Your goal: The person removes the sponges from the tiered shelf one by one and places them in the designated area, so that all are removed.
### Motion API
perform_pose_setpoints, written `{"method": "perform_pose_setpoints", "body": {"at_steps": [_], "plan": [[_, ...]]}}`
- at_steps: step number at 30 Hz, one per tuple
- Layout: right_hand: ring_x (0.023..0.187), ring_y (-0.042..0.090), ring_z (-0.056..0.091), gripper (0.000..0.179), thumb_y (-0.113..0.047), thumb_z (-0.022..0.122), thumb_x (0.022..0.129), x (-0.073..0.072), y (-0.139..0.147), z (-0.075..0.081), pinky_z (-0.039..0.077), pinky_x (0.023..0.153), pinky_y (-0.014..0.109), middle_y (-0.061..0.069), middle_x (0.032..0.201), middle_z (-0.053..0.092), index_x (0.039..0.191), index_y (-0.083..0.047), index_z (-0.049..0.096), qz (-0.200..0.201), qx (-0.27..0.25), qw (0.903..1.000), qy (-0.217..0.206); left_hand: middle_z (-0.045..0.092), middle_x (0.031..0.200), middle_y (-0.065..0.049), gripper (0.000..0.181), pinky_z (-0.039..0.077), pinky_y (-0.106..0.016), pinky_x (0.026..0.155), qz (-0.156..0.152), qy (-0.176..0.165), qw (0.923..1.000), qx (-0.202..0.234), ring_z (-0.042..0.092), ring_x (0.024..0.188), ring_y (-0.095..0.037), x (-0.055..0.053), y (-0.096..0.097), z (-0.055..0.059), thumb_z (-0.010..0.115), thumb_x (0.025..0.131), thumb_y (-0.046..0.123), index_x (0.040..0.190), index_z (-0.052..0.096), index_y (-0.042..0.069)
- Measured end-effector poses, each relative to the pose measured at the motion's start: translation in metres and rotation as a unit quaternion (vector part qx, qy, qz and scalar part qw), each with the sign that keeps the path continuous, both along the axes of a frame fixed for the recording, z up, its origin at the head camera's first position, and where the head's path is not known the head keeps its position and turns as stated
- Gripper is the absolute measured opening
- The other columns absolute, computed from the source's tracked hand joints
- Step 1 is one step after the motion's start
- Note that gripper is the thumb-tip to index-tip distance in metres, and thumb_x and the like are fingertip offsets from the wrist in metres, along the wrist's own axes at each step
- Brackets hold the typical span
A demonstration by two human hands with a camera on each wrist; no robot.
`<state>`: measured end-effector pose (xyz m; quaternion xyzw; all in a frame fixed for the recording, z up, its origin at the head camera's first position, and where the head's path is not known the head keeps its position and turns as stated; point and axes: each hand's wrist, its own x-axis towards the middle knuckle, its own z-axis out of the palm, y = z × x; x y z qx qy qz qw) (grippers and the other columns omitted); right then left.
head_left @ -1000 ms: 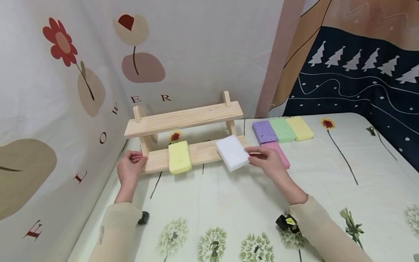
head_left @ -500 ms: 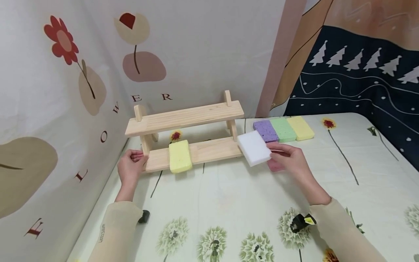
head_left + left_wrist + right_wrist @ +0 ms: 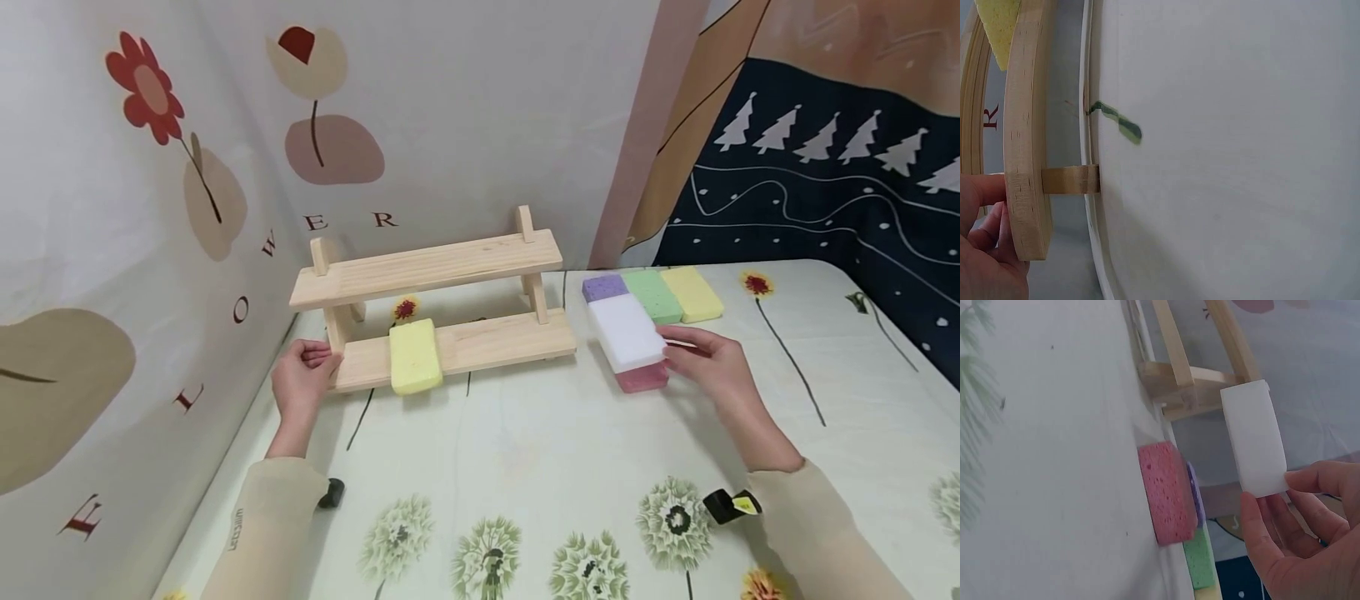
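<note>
A two-tier wooden rack [image 3: 427, 271] stands at the back of the table. My left hand [image 3: 302, 375] grips the left end of its lower board [image 3: 1025, 137], thumb on one face and fingers on the other. On that lower board rests a yellow sponge [image 3: 416, 357], overhanging the front edge. My right hand [image 3: 712, 367] pinches a white sponge [image 3: 627, 332] by its edge; in the right wrist view it is apart from the pink sponge [image 3: 1166, 494]. From the head, the white sponge covers much of the pink one and part of the purple sponge [image 3: 604, 287].
Right of the purple sponge, a green sponge [image 3: 654, 296] and another yellow sponge [image 3: 691, 293] lie side by side on the flower-printed tablecloth [image 3: 510, 450]. Printed cloth walls [image 3: 450, 108] rise close behind the rack and along the left.
My right hand has carried the white sponge rightward, from in front of the lower board to above the pink and purple sponges. My left hand keeps its hold on the rack.
</note>
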<state>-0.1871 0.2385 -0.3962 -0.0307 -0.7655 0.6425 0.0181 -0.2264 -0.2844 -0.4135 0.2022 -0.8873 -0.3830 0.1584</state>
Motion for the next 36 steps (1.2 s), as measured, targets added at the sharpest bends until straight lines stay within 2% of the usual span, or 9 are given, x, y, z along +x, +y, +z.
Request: {"method": "perform_pose_setpoints", "body": {"at_steps": [4, 9, 19, 26, 30, 36], "plan": [[0.087, -0.008, 0.068, 0.029, -0.004, 0.068, 0.093, 0.001, 0.013, -0.002, 0.055, 0.075, 0.013, -0.023, 0.096, 0.071, 0.119, -0.014, 0.072, -0.005, -0.07, 0.9975, 0.005, 0.071, 0.106, -0.018, 0.026, 0.04, -0.013, 0.066, 0.004, 0.005, 1.0, -0.003, 0.052, 0.073, 0.002, -0.001, 0.001, 0.0, 0.073, 0.091, 0.016, 0.112, 0.065, 0.002], [0.084, -0.006, 0.069, 0.026, -0.005, 0.069, 0.092, 0.004, 0.028, -0.004, 0.056, 0.074, 0.014, -0.021, 0.096, 0.072, 0.113, -0.019, 0.074, -0.021, -0.093, 0.9955, -0.005, 0.072, 0.107, -0.018, 0.026, 0.041, -0.019, 0.071, 0.006, 0.006, 0.9999, -0.01, 0.052, 0.072, 0.003, -0.003, 0.001, 0.0, 0.073, 0.091, 0.018, 0.112, 0.065, 0.003], [0.078, -0.007, 0.066, 0.024, -0.011, 0.069, 0.093, 0.005, 0.051, -0.009, 0.055, 0.069, 0.013, -0.027, 0.091, 0.067, 0.11, -0.026, 0.073, -0.076, -0.041, 0.9949, -0.051, 0.073, 0.105, -0.021, 0.025, 0.041, -0.021, 0.07, -0.002, 0.028, 0.9995, -0.016, 0.045, 0.064, 0.014, -0.003, 0.0, -0.003, 0.075, 0.089, 0.016, 0.108, 0.066, 0.002], [0.078, -0.007, 0.066, 0.024, -0.007, 0.066, 0.094, 0.005, 0.062, -0.017, 0.055, 0.07, 0.013, -0.024, 0.093, 0.064, 0.108, -0.027, 0.07, -0.084, -0.056, 0.9927, -0.066, 0.073, 0.106, -0.019, 0.025, 0.041, -0.019, 0.07, 0.005, 0.019, 0.9996, -0.019, 0.051, 0.069, 0.006, -0.004, -0.001, -0.004, 0.073, 0.09, 0.017, 0.11, 0.066, 0.003], [0.08, -0.01, 0.065, 0.023, -0.01, 0.065, 0.095, 0.003, 0.063, -0.021, 0.055, 0.072, 0.012, -0.026, 0.093, 0.062, 0.114, -0.024, 0.068, -0.088, -0.018, 0.9931, -0.076, 0.073, 0.106, -0.019, 0.026, 0.041, -0.018, 0.069, 0.006, 0.015, 0.9997, -0.017, 0.054, 0.071, 0.002, -0.003, -0.001, -0.004, 0.073, 0.09, 0.017, 0.11, 0.066, 0.003], [0.08, -0.013, 0.063, 0.025, -0.014, 0.063, 0.097, 0.0, 0.067, -0.026, 0.054, 0.071, 0.011, -0.031, 0.088, 0.06, 0.12, -0.02, 0.067, -0.074, 0.045, 0.9926, -0.085, 0.072, 0.106, -0.02, 0.026, 0.039, -0.013, 0.065, 0.003, 0.013, 0.9999, -0.007, 0.048, 0.067, 0.011, 0.0, -0.001, -0.003, 0.074, 0.09, 0.017, 0.11, 0.066, 0.003]]}}
